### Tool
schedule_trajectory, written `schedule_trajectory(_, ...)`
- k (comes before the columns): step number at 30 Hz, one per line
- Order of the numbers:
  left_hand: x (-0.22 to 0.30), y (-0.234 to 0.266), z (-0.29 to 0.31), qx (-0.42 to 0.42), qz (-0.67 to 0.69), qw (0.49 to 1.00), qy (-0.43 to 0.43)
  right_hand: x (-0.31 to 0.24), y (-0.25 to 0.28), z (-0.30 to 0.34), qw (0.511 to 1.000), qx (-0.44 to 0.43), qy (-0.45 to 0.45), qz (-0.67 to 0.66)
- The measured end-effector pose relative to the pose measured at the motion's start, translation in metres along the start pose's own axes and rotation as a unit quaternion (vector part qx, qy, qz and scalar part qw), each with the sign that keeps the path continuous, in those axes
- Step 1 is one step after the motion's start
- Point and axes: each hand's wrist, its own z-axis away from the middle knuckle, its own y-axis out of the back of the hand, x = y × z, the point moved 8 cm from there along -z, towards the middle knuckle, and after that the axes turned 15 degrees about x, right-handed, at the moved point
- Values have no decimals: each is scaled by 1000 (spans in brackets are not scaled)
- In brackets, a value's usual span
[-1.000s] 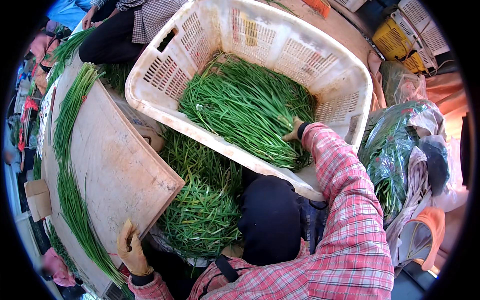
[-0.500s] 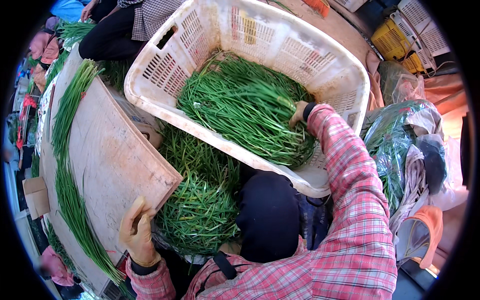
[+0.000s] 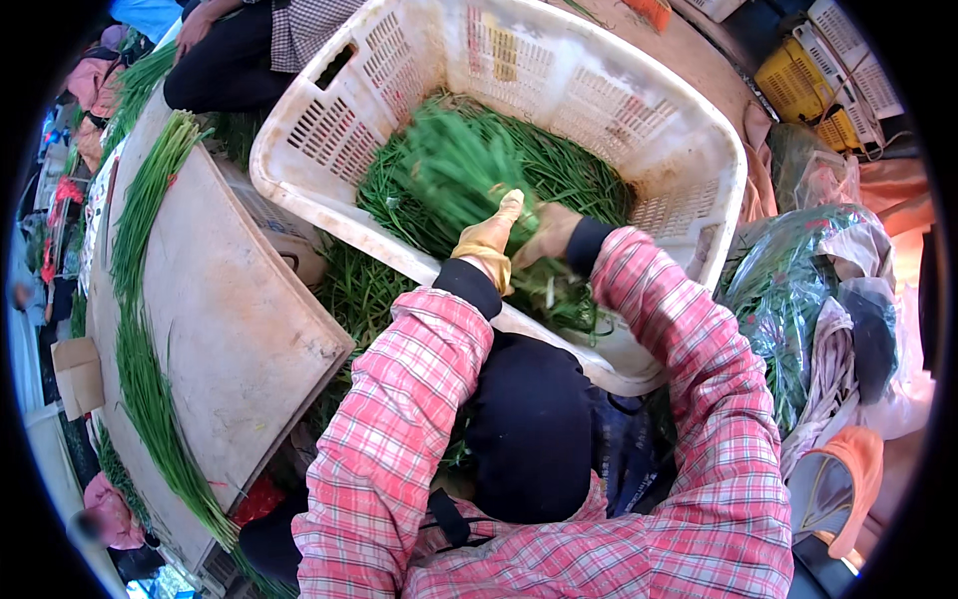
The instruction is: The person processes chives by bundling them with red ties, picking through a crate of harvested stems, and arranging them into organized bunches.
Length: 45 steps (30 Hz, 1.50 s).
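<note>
Inside a white plastic crate (image 3: 599, 75), a bunch of long green chives (image 3: 454, 165) is held between my gloved hands, blurred by motion. My left hand (image 3: 489, 240) is closed around the bunch's near end, thumb on top. Beside it, my right hand (image 3: 547, 235) is closed on the same end, its fingers partly hidden. More loose chives (image 3: 594, 165) lie in the crate beneath and behind the bunch. Some loose stalks and pale bits (image 3: 554, 290) hang below my hands, also smeared.
Left of the crate is a wooden board (image 3: 220, 290) with a long row of chives (image 3: 140, 349) along its far-left side. A dark rounded knee (image 3: 529, 429) is under the crate's near rim. Plastic-wrapped greens (image 3: 788, 270) and an orange cap (image 3: 858, 469) are at right.
My left hand has moved from the board's corner into the crate and joined my right hand on the chives. The bunch has swung left and up.
</note>
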Motion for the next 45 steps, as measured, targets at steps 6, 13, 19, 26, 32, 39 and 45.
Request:
schedule_trajectory(6,-20,18,-55,166,-61,982,66,-15,0,19,993,-60,71,-70)
schedule_trajectory(13,-53,9,-122,112,-149,979,85,121,29,-21,981,91,-170,-31)
schedule_trajectory(19,-11,15,-42,136,-208,968,-13,98,-32,-8,983,-8,-150,-103)
schedule_trajectory(26,-10,-19,-29,4,153,988,23,68,14,-1,951,73,-180,-240)
schedule_trajectory(32,7,-29,10,-129,242,960,53,4,42,28,922,28,-129,-364)
schedule_trajectory(39,67,-4,68,-226,258,935,-89,-84,94,72,937,137,16,-322)
schedule_trajectory(45,113,94,209,-334,363,858,-141,-252,111,171,880,154,202,-401)
